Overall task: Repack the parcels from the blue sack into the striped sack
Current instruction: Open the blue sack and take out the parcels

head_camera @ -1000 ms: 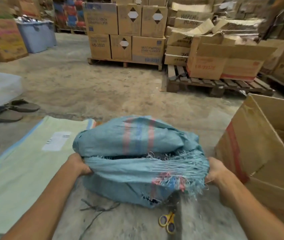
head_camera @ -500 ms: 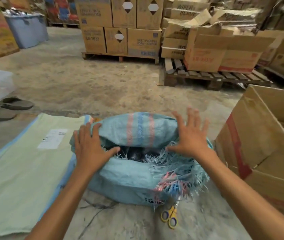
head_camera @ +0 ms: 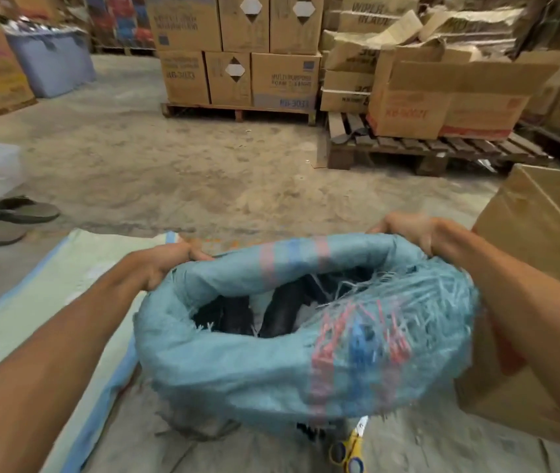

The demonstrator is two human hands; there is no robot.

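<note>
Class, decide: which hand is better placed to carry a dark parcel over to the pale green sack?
Probably left: the left hand grips the frayed blue woven sack beside the flat pale green striped sack; the right hand grips by the brown cardboard box.

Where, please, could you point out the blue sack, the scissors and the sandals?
blue sack (head_camera: 237, 367), head view, near outer wall.
scissors (head_camera: 354, 442), head view, yellow handle.
sandals (head_camera: 29, 210), head view, farther sandal's top.

A warehouse: stacked cardboard cartons (head_camera: 234, 49) on wooden pallets (head_camera: 435, 150) across a dusty concrete floor (head_camera: 169, 165).
</note>
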